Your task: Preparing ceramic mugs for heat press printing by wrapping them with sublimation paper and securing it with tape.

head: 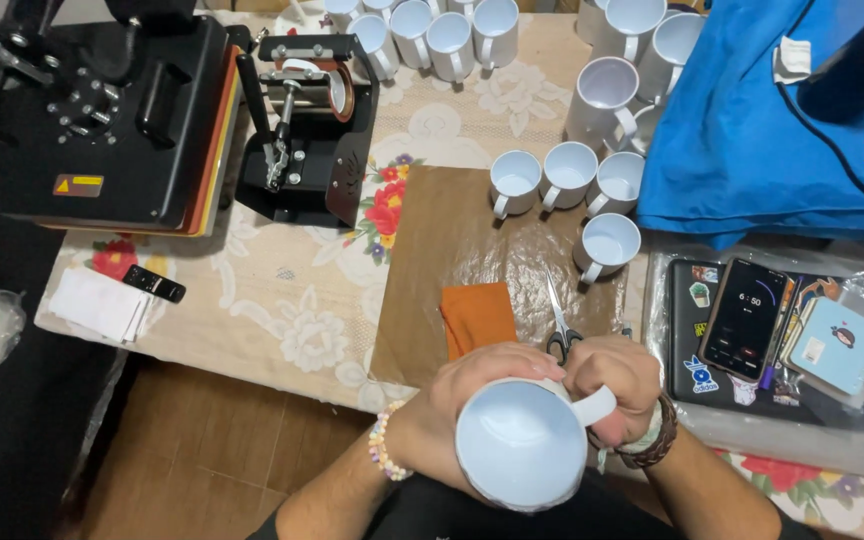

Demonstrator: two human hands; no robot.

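A black flat heat press (102,110) stands on the floral-clothed table (282,310). Nearer, the left hand (472,390) wraps a white ceramic mug (520,445), held over the lap; the right hand (617,385) pinches its handle. Rigid, glossy, breakable: best gripped around the body.

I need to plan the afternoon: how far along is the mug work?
Done: nothing shows as finished; every mug in view is plain white. In hand: the left hand and right hand hold one white ceramic mug over the table edge. Left: four blank white mugs on the brown sheet, more behind; the black mug press stands unloaded.
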